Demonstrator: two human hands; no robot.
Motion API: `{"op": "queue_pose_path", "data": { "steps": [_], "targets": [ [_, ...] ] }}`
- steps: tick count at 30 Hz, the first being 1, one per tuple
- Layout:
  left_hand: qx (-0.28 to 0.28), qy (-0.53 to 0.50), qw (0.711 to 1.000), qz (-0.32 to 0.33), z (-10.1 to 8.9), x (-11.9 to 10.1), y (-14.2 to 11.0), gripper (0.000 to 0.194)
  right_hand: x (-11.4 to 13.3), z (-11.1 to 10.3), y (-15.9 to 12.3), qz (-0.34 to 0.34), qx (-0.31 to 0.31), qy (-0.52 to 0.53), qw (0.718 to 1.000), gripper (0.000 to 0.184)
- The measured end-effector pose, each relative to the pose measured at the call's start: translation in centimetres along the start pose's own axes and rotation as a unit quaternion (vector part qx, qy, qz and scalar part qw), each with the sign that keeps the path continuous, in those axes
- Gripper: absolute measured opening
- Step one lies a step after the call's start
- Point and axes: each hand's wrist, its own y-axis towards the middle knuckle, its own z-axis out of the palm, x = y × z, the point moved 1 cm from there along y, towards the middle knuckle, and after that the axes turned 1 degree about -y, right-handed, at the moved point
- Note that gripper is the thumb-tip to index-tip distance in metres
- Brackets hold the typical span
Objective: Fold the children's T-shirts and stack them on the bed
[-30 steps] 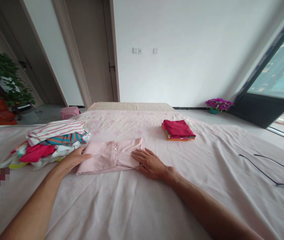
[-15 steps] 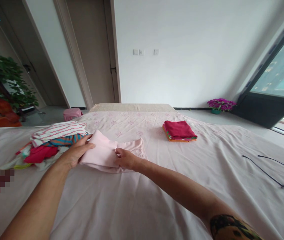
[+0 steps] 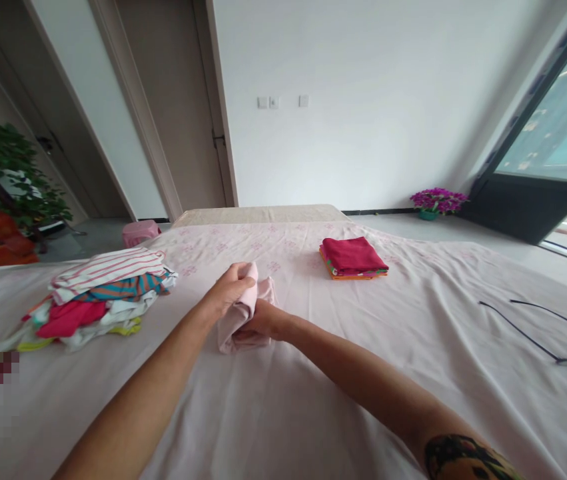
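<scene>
A pale pink garment (image 3: 239,320) stands folded over on the pink bedsheet (image 3: 313,373) in the middle of the view. My left hand (image 3: 230,288) grips its upper fold from the left, fingers closed over the cloth. My right hand (image 3: 262,323) sits low against the garment's right side, fingers tucked into the fold and partly hidden. A heap of unfolded clothes (image 3: 98,293), striped, teal and red, lies to the left of my hands. A neat stack of folded clothes (image 3: 353,257) with a dark red piece on top rests further back on the right.
A black clothes hanger (image 3: 543,330) lies on the sheet at the right. Beyond the bed are a pink stool (image 3: 139,232), a door, a green plant (image 3: 3,173) at the left, and a pot of purple flowers (image 3: 436,202) by the glass door.
The pink garment lay flat under both hands; my left hand lifted its left half and carried it rightward over the rest, while my right hand drew in beneath the fold.
</scene>
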Motion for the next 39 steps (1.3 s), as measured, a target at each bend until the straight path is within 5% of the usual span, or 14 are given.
{"op": "queue_pose_path", "data": {
  "steps": [4,9,15,18,22,24,27,30,33,39],
  "targets": [
    [0.046,0.002,0.999,0.018,1.1,1.3,0.2,0.057,-0.1,-0.9,-0.6,0.065,0.033,0.124,0.99,0.015],
    [-0.063,0.195,0.965,0.161,0.1,4.4,0.9,0.039,-0.1,-0.4,-0.3,0.103,0.027,0.05,0.993,0.014],
    [0.004,0.233,0.958,0.165,0.4,6.6,0.6,0.047,-0.2,-0.4,-2.3,0.093,0.097,0.118,0.984,0.011],
    [0.007,0.272,0.944,0.185,1.0,6.7,0.3,0.05,0.1,-2.2,-4.1,0.087,0.141,0.104,0.981,0.015],
    [-0.007,0.354,0.903,0.242,2.1,6.8,-0.1,0.046,1.9,-6.6,-6.7,0.139,0.194,-0.043,0.97,0.023],
    [-0.012,0.39,0.88,0.27,2.8,6.8,-0.3,0.042,3.0,-8.8,-7.4,0.118,0.151,-0.094,0.977,0.024],
    [-0.01,0.434,0.852,0.291,4.0,6.9,-0.8,0.04,3.7,-10.7,-6.9,0.04,-0.053,-0.135,0.989,0.026],
    [-0.011,0.465,0.832,0.303,5.0,7.4,-1.3,0.045,2.8,-9.9,-5.5,-0.074,-0.208,-0.244,0.944,0.029],
    [-0.012,0.488,0.813,0.318,4.9,8.0,-1.5,0.047,0.2,-7.9,-4.3,-0.149,-0.204,-0.396,0.883,0.037],
    [-0.046,0.52,0.811,0.265,2.4,8.5,-1.6,0.046,-4.2,-6.4,-5.0,-0.128,-0.161,-0.545,0.813,0.053]
  ]
}}
